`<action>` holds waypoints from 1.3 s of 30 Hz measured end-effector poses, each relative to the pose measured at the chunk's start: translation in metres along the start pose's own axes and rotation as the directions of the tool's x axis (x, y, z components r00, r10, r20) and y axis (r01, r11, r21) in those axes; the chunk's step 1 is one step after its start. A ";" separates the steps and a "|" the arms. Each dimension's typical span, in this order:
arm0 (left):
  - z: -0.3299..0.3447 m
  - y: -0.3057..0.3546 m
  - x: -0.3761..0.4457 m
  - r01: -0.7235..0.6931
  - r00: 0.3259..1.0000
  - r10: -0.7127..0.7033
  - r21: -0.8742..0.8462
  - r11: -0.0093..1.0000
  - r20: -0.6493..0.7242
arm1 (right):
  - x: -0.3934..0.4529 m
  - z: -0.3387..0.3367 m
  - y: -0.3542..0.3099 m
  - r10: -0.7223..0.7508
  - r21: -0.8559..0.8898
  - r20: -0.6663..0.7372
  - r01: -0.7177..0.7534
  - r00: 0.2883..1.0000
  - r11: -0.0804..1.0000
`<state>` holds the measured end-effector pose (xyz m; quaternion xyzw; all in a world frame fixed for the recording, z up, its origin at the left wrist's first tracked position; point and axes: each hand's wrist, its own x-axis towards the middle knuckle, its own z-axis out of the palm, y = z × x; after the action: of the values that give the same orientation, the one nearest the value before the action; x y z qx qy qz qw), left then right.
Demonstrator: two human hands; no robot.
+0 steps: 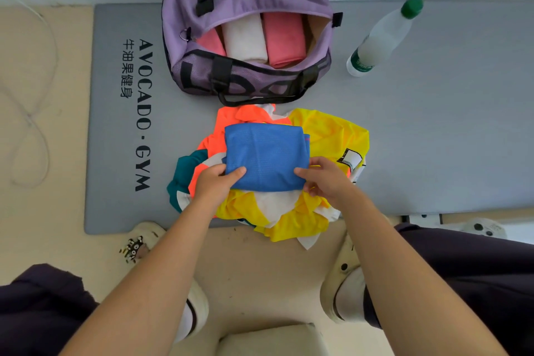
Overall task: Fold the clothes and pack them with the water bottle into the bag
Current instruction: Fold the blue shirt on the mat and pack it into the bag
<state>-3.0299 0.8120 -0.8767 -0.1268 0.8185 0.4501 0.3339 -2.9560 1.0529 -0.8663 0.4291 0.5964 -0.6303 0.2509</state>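
Note:
A folded blue mesh garment lies on top of a loose pile of yellow, orange and teal clothes. My left hand grips its near left corner and my right hand grips its near right corner. Beyond the pile stands the open purple bag, holding a pink roll, a white roll and another pink piece at its left. A clear water bottle with a green cap lies on the mat to the right of the bag.
Everything rests on a grey gym mat with black lettering, against a pale wall. A thin cable loops over the beige floor at left. My feet in light shoes stand at the mat's near edge.

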 end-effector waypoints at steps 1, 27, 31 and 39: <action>0.000 -0.001 0.000 0.000 1.000 0.000 -0.003 1.000 -0.001 | -0.002 -0.001 0.002 0.029 0.000 0.038 -0.029 0.999 1.000; 0.005 0.027 0.021 0.152 0.988 -0.155 0.154 0.976 0.011 | 0.008 0.025 -0.001 -0.047 -0.208 -0.309 -0.019 0.950 0.978; 0.010 0.024 0.019 0.184 0.981 -0.185 0.013 0.983 0.064 | 0.005 0.026 -0.003 -0.105 -0.120 -0.392 0.062 0.914 0.991; 0.003 0.038 0.014 0.195 0.979 -0.180 -0.171 0.966 0.099 | -0.005 0.026 -0.019 -0.059 -0.027 -0.327 0.053 0.943 0.998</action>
<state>-3.0578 0.8371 -0.8626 -0.2147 0.7443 0.4933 0.3956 -2.9755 1.0296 -0.8546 0.5086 0.6473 -0.5517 0.1340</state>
